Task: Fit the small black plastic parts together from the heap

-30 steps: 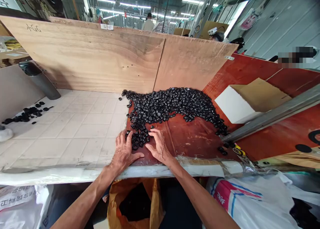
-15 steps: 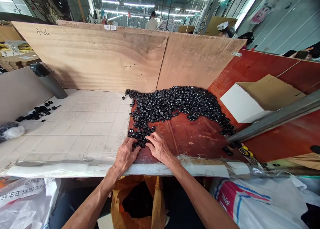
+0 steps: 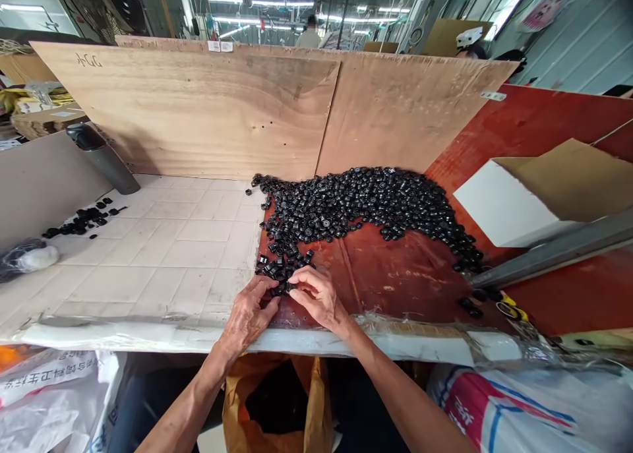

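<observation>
A large heap of small, round, black plastic pieces [image 3: 346, 199] lies along the wooden back board, with a tail of loose pieces running toward the front edge. At the end of this tail, my left hand [image 3: 248, 310] has its thumb and fingers bent around one or more black pieces, partly hidden by the fingers. Just to its right, my right hand [image 3: 319, 297] pinches a small black piece [image 3: 290, 286] between thumb and fingertips. Below the table edge, between my arms, an orange-brown bag [image 3: 316, 407] stands with its mouth open; its inside is dark.
At left, a dark bottle [image 3: 106, 159] stands by scattered black pieces [image 3: 84, 221]. A white cardboard box [image 3: 512, 206] sits at right behind a metal bar [image 3: 554, 248]. Yellow-handled scissors [image 3: 514, 310] lie near the bar. The plywood board [image 3: 222, 110] closes off the back.
My right hand has lifted slightly and its fingers have closed to a pinch at a black piece. My left hand stays nearly in place. The whole view has shifted a little.
</observation>
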`<state>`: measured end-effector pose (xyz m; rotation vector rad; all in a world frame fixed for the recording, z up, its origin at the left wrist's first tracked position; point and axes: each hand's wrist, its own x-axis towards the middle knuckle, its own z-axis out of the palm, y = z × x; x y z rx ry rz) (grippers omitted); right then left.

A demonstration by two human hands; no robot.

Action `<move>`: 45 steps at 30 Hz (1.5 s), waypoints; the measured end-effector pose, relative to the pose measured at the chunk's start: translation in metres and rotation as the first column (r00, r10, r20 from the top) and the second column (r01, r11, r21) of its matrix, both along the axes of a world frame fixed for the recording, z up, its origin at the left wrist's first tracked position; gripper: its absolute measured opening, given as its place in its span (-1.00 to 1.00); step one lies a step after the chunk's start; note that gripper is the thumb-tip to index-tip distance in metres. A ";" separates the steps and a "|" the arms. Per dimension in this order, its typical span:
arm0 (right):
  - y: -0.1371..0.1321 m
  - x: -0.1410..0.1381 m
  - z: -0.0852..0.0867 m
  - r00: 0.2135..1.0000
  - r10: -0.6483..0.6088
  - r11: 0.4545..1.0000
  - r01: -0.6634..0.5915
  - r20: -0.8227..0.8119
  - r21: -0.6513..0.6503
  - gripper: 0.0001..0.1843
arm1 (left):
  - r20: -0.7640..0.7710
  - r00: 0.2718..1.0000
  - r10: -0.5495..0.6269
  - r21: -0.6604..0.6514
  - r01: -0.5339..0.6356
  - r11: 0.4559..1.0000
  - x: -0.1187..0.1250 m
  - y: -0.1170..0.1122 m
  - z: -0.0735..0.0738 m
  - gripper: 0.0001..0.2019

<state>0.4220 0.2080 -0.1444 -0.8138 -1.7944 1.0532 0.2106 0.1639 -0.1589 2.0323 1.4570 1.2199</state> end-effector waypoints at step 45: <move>0.000 -0.008 -0.026 0.992 -0.005 0.985 -0.016 0.124 0.172 -0.82 | 0.259 0.956 -0.134 -0.053 0.153 0.987 -0.005 0.001 -0.007 -0.82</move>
